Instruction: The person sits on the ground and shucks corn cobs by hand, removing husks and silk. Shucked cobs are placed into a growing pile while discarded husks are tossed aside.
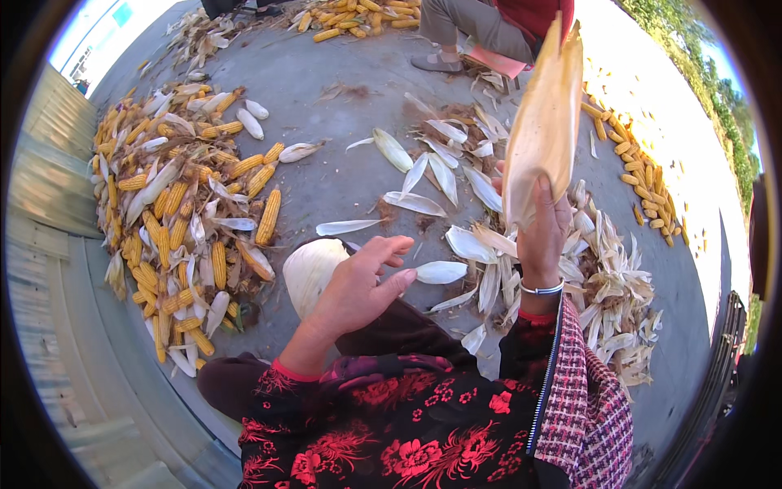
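Observation:
My right hand (544, 226) is raised at the right and grips the lower end of a large, dry corn husk (544, 122) that points upward. Whether a cob is inside the husk cannot be seen. A bracelet circles that wrist. My left hand (372, 281) is held over my lap with thumb and fingers apart, holding nothing. Just behind it, a pale, rounded husk-like thing (311, 275) lies by my knee, partly covered by the hand. Loose husks (443, 272) are scattered on the concrete beyond my hands.
Yellow corn cobs (174, 202) mixed with husks are heaped at the left beside a corrugated metal wall (55, 153). A husk pile (611, 293) lies right of my arm. More cobs (650, 189) lie farther right, others (360, 15) at the top. A seated person (476, 27) is ahead.

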The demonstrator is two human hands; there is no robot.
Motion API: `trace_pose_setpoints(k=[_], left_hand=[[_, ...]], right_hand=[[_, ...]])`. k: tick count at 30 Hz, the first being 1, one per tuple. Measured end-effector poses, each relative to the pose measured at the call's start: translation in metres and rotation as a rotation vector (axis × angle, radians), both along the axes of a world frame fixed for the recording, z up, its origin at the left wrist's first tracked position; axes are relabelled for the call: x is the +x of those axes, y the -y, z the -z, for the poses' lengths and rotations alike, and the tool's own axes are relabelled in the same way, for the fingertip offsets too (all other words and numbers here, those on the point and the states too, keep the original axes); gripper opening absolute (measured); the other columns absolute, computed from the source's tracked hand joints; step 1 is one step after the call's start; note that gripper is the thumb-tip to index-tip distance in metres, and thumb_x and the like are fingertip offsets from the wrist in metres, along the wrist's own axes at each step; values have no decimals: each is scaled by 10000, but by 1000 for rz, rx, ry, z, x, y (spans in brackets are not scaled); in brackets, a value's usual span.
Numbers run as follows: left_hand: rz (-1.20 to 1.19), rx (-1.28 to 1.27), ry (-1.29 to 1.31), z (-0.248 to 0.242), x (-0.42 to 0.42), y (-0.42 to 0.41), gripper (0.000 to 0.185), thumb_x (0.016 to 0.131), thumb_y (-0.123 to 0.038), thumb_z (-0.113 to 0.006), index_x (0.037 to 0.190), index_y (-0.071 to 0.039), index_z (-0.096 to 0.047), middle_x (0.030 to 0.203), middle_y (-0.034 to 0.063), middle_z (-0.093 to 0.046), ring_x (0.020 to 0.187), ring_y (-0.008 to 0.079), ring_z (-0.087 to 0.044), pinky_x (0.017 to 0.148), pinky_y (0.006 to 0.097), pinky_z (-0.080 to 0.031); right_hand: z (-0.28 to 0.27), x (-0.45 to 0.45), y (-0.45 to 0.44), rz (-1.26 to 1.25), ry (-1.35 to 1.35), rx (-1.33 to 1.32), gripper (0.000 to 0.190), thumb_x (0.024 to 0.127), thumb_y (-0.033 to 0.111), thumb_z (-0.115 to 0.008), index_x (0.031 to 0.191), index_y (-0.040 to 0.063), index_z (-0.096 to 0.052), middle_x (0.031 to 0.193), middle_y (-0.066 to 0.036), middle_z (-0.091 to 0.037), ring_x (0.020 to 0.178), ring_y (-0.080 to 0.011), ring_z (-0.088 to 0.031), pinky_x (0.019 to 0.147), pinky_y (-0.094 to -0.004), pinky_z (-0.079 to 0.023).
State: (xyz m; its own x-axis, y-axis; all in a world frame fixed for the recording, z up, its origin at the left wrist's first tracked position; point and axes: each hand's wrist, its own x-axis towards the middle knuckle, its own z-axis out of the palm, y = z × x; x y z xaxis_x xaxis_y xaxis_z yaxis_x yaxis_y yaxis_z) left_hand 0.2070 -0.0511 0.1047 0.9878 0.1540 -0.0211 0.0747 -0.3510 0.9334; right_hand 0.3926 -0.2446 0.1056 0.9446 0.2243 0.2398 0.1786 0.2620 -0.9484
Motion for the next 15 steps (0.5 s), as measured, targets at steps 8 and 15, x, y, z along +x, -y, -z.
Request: trace_pose_setpoints(k=[8,15], left_hand=[[-386,-402,250,-17,-49,-25,352,911,-104,-645,1228,31,-569,1105,136,-645,979,166,-616,827,298,-515],[-567,1116,253,-43,-65,-35,688,765,-122,-740,1386,-23,-462,1443,213,-412,1413,401,-310,1170,495,-243]], right_hand=[[53,-40,-77,-439,559,-447,366,888,41,-580,1254,29,-570,1155,-177,-637,1048,-350,-630,899,-375,-490],[63,-83,-147,-330,1049,-492,410,858,182,-580,1251,63,-568,1327,-140,-573,1280,-289,-517,1120,-485,-325]])
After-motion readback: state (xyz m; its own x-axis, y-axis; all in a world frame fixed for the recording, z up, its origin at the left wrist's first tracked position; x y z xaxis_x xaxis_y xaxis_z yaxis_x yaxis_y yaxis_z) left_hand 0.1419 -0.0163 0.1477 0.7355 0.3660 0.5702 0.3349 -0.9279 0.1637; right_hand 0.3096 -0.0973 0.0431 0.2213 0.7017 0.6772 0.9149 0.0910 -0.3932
